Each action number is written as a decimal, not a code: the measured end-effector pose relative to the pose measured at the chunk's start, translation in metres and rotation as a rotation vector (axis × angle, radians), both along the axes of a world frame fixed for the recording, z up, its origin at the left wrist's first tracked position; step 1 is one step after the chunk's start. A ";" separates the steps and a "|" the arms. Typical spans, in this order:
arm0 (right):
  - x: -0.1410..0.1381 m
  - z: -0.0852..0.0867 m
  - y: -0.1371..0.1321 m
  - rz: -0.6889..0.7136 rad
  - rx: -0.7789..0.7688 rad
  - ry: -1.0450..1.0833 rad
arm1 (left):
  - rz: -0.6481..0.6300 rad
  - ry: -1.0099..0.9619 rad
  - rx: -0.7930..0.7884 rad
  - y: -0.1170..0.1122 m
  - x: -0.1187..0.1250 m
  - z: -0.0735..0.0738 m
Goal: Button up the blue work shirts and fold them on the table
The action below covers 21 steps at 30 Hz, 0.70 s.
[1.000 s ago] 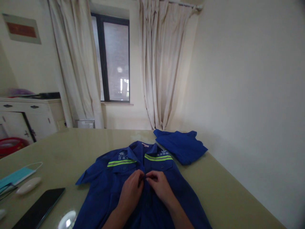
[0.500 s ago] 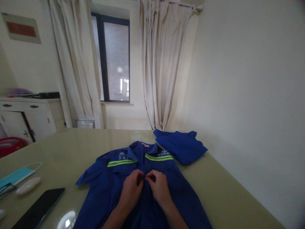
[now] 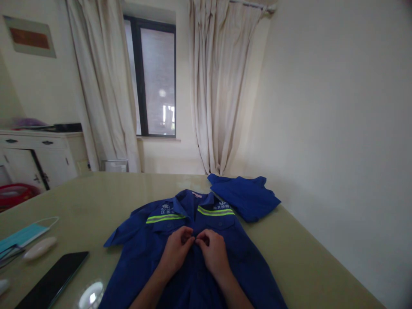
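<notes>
A blue work jacket (image 3: 247, 253) with yellow-green reflective stripes and white printing on the chest lies front up on the table, its collar pointing away from me. My left hand (image 3: 176, 249) pinches the jacket's front edge at the middle, just below the chest stripe. Close beside it, my right hand (image 3: 213, 249) pinches the other front edge, fingertips nearly touching the left ones. Whatever small part lies between the fingertips is hidden. Another folded blue garment (image 3: 243, 195) rests behind the jacket's right shoulder.
On the left of the greenish table (image 3: 322, 270) lie a black phone (image 3: 53, 281), a pale oval object (image 3: 40, 249), a blue face mask (image 3: 24, 238) and a shiny round object (image 3: 91, 296). A wall (image 3: 347, 141) runs along the right side. A white cabinet (image 3: 54, 161) stands far left.
My left hand has shifted slightly, its fingers higher along the front edge. My right hand stays almost in place, still pinching. The view has moved very slightly.
</notes>
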State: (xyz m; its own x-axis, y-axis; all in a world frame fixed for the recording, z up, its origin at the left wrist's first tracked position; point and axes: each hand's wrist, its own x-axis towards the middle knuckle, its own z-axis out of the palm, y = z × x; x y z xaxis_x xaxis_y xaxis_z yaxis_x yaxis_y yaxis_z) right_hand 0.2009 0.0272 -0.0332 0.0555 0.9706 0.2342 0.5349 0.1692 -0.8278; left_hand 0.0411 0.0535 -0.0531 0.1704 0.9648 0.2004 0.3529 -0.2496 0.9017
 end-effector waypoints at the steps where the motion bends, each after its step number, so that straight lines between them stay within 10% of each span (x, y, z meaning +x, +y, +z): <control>1: 0.001 -0.001 0.001 0.005 -0.010 0.039 | -0.008 0.001 0.011 0.000 0.000 0.001; 11: 0.007 -0.015 0.014 -0.005 -0.226 0.182 | -0.067 0.305 0.109 -0.012 0.006 0.018; 21: -0.006 -0.006 -0.005 -0.034 0.115 -0.370 | 0.296 0.587 0.305 -0.004 0.003 0.008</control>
State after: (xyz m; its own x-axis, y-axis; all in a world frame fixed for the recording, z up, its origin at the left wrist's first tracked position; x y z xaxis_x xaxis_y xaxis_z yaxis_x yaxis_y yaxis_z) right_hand 0.1949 0.0222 -0.0393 -0.0216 0.9360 0.3513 0.8010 0.2265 -0.5542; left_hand 0.0444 0.0491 -0.0448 0.0729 0.9030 0.4235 0.8494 -0.2788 0.4482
